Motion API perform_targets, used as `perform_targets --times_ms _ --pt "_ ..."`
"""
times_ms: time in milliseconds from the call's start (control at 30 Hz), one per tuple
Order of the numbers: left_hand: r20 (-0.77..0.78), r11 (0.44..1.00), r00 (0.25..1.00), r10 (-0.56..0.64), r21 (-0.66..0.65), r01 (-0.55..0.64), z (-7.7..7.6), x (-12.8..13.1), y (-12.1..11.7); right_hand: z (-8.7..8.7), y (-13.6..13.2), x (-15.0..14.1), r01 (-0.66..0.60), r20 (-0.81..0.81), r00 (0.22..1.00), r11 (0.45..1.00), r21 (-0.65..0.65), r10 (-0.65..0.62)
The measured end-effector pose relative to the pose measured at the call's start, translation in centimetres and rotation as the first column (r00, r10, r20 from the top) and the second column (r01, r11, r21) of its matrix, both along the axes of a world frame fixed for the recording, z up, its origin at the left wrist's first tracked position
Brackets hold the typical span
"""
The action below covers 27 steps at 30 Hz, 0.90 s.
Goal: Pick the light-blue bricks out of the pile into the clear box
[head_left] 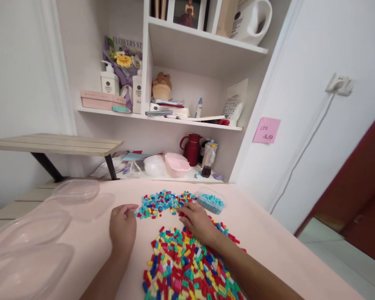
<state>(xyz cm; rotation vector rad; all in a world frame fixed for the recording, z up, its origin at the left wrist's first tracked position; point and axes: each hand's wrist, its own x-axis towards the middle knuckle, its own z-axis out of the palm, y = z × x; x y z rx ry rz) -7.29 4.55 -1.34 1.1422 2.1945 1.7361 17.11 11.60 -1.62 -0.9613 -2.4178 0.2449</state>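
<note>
My left hand (122, 225) rests on the pink table (268, 250), fingers curled loosely, thumb pointing at the left edge of a far pile of small bricks (161, 203), mostly light blue. My right hand (197, 221) lies palm down between that pile and a larger near heap of mixed red, yellow, blue and green bricks (184, 266). Its fingertips are pressed together on bricks at the far pile's right end. What they pinch is too small to make out. A clear tub holding light blue bricks (211, 203) stands just right of the right hand.
Several empty clear plastic tubs and lids (34, 233) lie on the table's left side. Behind the table stands a white shelf unit (190, 125) with a red jug (192, 149), pink bowl (176, 163) and bottles. A wooden fold-out board (53, 143) juts out left. A white wall is right.
</note>
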Motion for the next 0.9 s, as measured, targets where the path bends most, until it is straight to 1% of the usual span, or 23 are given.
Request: perform_targets --times_ms 133,167,267,333,400,433,467,500,567,600,633,667,700,800,900 --pt "-0.006 1.000 1.000 -0.016 -0.012 0.016 0.0 0.0 0.0 -0.4 0.4 0.0 -0.037 -0.095 0.995 0.998 -0.057 0.032" --pt "-0.007 1.000 1.000 -0.016 -0.014 0.016 0.0 0.1 0.0 -0.4 0.4 0.0 -0.037 -0.093 0.995 0.998 -0.054 0.032" --pt "-0.010 1.000 1.000 -0.014 -0.018 0.014 -0.1 0.1 -0.1 -0.2 0.1 -0.3 -0.043 0.022 0.999 0.999 -0.003 0.043" --pt "-0.014 1.000 1.000 -0.020 -0.020 0.019 -0.1 0.1 -0.1 0.1 -0.2 -0.3 -0.084 0.071 0.994 0.996 0.008 0.083" --pt "-0.019 0.999 0.999 -0.031 -0.023 0.030 -0.2 0.1 -0.1 0.4 -0.4 -0.2 -0.163 0.022 0.986 0.985 -0.053 0.164" --pt "-0.022 0.999 0.999 -0.036 -0.026 0.035 -0.2 0.1 -0.1 0.4 -0.3 -0.1 -0.195 -0.040 0.981 0.976 -0.101 0.192" --pt "-0.027 0.999 0.999 -0.040 -0.029 0.039 -0.3 0.1 -0.1 0.4 -0.2 0.0 -0.203 -0.119 0.975 0.968 -0.145 0.187" --pt "-0.033 0.999 0.998 -0.044 -0.033 0.042 -0.3 0.1 0.0 0.3 -0.1 0.1 -0.178 -0.205 0.969 0.967 -0.181 0.140" --pt "-0.051 0.998 0.997 -0.055 -0.046 0.052 -0.3 0.1 0.1 -0.1 0.4 0.2 -0.054 -0.353 0.935 0.973 -0.227 -0.030" --pt "-0.063 0.997 0.996 -0.066 -0.056 0.062 -0.4 0.1 0.2 -0.3 0.7 0.2 0.011 -0.399 0.911 0.971 -0.239 -0.108" --pt "-0.077 0.995 0.994 -0.080 -0.069 0.075 -0.4 0.1 0.3 -0.5 0.9 0.2 0.057 -0.422 0.892 0.968 -0.245 -0.160" --pt "-0.091 0.992 0.991 -0.098 -0.085 0.090 -0.4 0.1 0.3 -0.7 1.1 0.2 0.082 -0.425 0.887 0.967 -0.242 -0.181" --pt "-0.106 0.989 0.988 -0.116 -0.102 0.105 -0.4 0.1 0.4 -0.8 1.1 0.2 0.084 -0.408 0.896 0.970 -0.229 -0.174" --pt "-0.150 0.979 0.976 -0.155 -0.156 0.132 -0.4 0.2 0.4 -0.5 0.9 0.1 0.033 -0.304 0.949 0.986 -0.163 -0.082" --pt "-0.182 0.967 0.966 -0.183 -0.212 0.143 -0.4 0.4 0.4 0.1 0.3 -0.1 -0.043 -0.177 0.984 0.995 -0.084 0.028"
